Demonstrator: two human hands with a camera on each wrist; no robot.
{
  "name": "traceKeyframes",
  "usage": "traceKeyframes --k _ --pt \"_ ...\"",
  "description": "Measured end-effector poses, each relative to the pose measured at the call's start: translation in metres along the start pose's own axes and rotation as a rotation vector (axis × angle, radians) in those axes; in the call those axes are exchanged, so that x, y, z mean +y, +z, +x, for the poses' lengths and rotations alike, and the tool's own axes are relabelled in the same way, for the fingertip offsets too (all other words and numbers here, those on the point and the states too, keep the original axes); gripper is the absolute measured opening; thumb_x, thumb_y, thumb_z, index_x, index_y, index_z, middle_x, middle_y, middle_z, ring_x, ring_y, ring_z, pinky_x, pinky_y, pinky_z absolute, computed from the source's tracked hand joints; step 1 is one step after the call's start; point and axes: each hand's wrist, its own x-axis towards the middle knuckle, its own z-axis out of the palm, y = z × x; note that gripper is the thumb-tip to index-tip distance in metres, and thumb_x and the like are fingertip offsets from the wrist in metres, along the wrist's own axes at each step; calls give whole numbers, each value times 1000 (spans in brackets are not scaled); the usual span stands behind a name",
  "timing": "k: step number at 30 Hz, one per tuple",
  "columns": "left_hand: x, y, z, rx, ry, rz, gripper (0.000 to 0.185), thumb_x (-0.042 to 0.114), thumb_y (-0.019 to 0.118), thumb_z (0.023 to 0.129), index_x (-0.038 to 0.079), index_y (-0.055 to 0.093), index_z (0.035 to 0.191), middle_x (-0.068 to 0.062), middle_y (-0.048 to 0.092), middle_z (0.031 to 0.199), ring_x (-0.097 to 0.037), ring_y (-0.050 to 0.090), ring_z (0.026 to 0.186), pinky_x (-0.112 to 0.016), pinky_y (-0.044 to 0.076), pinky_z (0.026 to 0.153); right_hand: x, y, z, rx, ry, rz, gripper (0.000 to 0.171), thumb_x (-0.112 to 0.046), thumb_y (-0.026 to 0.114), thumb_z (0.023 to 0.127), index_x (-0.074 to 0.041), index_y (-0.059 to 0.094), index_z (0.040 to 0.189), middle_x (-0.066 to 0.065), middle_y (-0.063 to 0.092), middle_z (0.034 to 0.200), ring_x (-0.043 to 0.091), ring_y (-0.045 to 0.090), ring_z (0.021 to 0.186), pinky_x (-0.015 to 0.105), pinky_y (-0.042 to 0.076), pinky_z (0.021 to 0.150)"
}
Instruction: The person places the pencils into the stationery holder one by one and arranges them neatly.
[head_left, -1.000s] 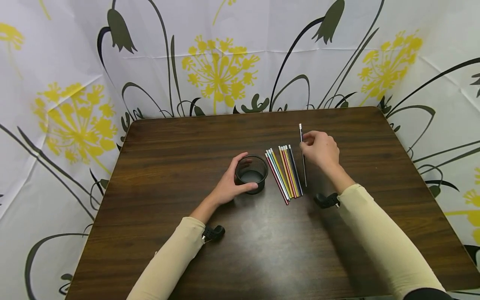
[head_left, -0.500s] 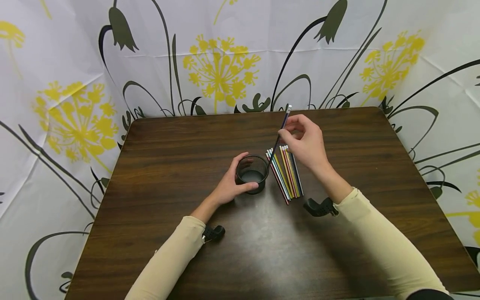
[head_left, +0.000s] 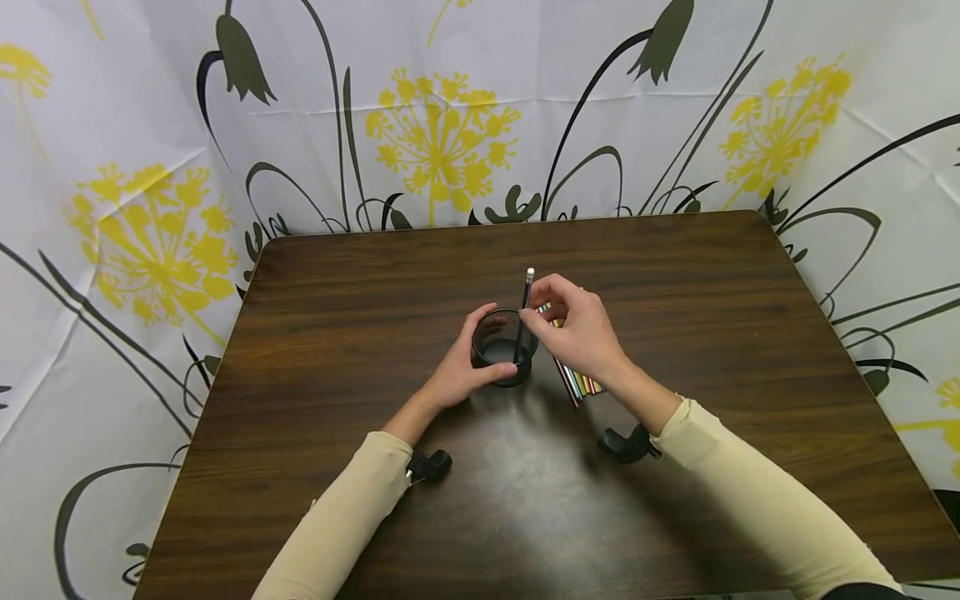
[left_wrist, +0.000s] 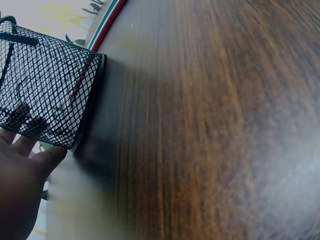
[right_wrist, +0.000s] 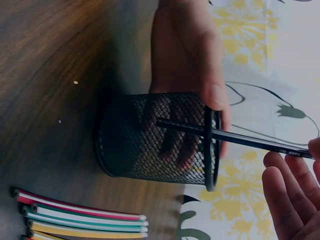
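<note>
Fingers of the left hand [head_left: 457,373] wrap round the black wire-mesh pencil cup [head_left: 503,347] at the middle of the head view, thumb on the near wall and fingers on the far one, which looks like a steadying hold so the light cup does not tip or slide on the dark wood-grain table [head_left: 360,275]. The right hand [head_left: 581,333] pinches a dark pencil with a white eraser end [head_left: 524,310] between thumb and fingertips near its upper part, eraser up, point down inside the cup; holding it high leaves the lower shaft free to pass the rim. In the right wrist view the pencil [right_wrist: 225,136] crosses the cup's rim at centre right of the frame, its tip well inside the mesh [right_wrist: 155,137], through which the left hand's fingers [right_wrist: 172,145] show. Just right of the cup in the head view, partly hidden under the right hand, lies a row of coloured pencils [head_left: 579,383] side by side, close at hand for picking. The left wrist view shows the cup [left_wrist: 47,87] at upper left with that hand's fingertips against its wall.
</note>
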Motion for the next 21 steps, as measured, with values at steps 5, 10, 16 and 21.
traceKeyframes --k 5,10,16,21 --pt "0 0 1 1 -12 13 85 1 74 85 6 21 151 -29 37 145 -49 37 131 -62 24 107 5 7 -3 -31 14 -40 14 -8 70 88 -11 63 100 -1 67 92 10 67 72 33 52 63" --pt "0 0 1 -2 -15 -4 85 1 74 85 6 21 151 -26 38 146 -49 38 131 -62 24 107 11 13 -6 -55 35 -55 13 -9 70 88 -11 62 98 0 67 92 11 66 72 33 52 66" --pt "1 -1 0 -9 -27 7 85 1 73 86 6 20 152 -25 37 146 -48 37 132 -62 25 107 16 20 -8 -97 48 -53 13 -8 70 88 -9 62 99 2 66 93 15 68 74 33 54 70" --pt "3 -1 -1 -9 -44 28 86 2 73 86 8 19 153 -22 38 146 -44 39 132 -61 26 107 17 23 -8 -123 51 -68 12 -9 69 90 -9 62 100 3 65 94 14 67 75 31 54 71"
